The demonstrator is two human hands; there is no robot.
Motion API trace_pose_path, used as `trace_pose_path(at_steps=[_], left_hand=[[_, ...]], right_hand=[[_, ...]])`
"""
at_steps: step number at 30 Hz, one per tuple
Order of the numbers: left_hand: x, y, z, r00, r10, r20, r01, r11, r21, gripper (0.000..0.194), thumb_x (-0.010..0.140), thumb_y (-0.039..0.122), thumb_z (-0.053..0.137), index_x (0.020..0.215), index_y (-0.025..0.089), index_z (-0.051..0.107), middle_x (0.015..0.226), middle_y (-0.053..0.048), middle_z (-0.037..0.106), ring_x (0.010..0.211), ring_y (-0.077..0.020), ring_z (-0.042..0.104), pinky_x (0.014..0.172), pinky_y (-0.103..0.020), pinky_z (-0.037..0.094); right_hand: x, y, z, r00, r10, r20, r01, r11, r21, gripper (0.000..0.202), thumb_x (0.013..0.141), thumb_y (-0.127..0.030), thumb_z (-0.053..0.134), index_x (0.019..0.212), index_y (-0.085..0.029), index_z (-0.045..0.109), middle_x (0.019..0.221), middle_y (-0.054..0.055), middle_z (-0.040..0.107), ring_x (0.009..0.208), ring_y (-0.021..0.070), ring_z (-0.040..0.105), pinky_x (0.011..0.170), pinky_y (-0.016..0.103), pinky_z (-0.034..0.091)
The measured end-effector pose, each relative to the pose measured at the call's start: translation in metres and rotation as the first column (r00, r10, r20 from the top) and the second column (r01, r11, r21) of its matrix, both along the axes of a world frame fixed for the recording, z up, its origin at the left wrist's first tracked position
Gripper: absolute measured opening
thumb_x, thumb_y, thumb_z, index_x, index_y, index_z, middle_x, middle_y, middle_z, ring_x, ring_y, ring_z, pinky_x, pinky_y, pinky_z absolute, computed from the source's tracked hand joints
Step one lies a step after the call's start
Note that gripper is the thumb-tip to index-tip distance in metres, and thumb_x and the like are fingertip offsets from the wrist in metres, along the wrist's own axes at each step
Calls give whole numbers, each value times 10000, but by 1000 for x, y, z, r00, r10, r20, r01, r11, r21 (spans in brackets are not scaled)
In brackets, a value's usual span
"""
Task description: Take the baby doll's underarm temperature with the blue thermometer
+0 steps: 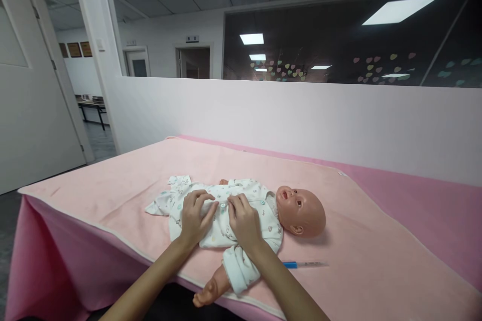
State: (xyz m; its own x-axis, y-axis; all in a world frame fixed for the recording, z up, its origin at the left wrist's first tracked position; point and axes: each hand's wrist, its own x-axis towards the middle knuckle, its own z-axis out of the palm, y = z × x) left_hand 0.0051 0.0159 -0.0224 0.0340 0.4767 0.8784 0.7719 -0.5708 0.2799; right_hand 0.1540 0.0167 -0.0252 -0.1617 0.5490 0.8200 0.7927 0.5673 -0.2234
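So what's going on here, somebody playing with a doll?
A person has both bare hands on the front of a baby doll's white patterned outfit. The left hand rests lower on the body; the right hand is nearer the chest, fingertips by the row of fastenings. Whether they're pinching the cloth isn't clear. The doll lies face up on a pink blanket, with a blue-ended stick beside it.

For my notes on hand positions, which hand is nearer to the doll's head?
Right. The right hand is over the white outfit, closer to the doll's head; the left hand is farther away, toward the outfit's legs.
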Motion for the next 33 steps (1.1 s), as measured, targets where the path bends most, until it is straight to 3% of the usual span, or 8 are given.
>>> trace_pose_path(at_steps=[5,14,19,24,29,33], left_hand=[[2,-2,0,987,4,-162,-10,999,-39,115,814,267,514,795,230,621,904,-45,534,839,-188,490,780,-358,376],[4,-3,2,977,1,-212,-19,996,-82,121,780,267,529,821,239,639,969,-48,550,902,-206,492,811,-372,363],[5,-4,5,974,-40,-223,13,993,-119,135,801,249,487,861,225,606,904,-43,591,870,-205,504,797,-374,349],[3,-3,3,989,-68,-132,46,986,-160,132,827,234,422,849,204,549,748,-17,605,730,-179,514,761,-363,350],[-1,1,-1,1000,-8,9,9,992,-124,108,805,226,440,829,205,544,560,43,487,593,-143,491,776,-348,356],[-3,2,-1,991,64,114,-53,994,-97,88,779,224,455,786,211,542,511,64,411,544,-132,463,803,-363,351]], right_hand=[[0,0,-1,1000,9,-4,-9,1000,-28,181,889,-153,374,871,-186,552,788,20,544,645,111,547,529,195,390],[1,2,-4,1000,-5,12,5,1000,-12,197,881,-131,369,895,-190,556,803,21,554,650,110,560,517,197,386],[1,2,-4,1000,-3,15,3,1000,-13,210,870,-109,362,907,-190,552,808,23,549,666,112,568,532,194,400],[1,1,-3,1000,-17,25,17,1000,-1,224,846,-85,369,910,-191,555,808,25,549,656,112,565,532,193,403],[1,-1,-1,1000,-5,16,6,999,-45,226,822,-82,388,911,-187,567,823,27,559,651,118,560,534,200,406],[0,-10,4,990,46,-131,-56,995,-78,277,794,-61,369,926,-180,582,878,47,568,710,134,570,593,219,439]])
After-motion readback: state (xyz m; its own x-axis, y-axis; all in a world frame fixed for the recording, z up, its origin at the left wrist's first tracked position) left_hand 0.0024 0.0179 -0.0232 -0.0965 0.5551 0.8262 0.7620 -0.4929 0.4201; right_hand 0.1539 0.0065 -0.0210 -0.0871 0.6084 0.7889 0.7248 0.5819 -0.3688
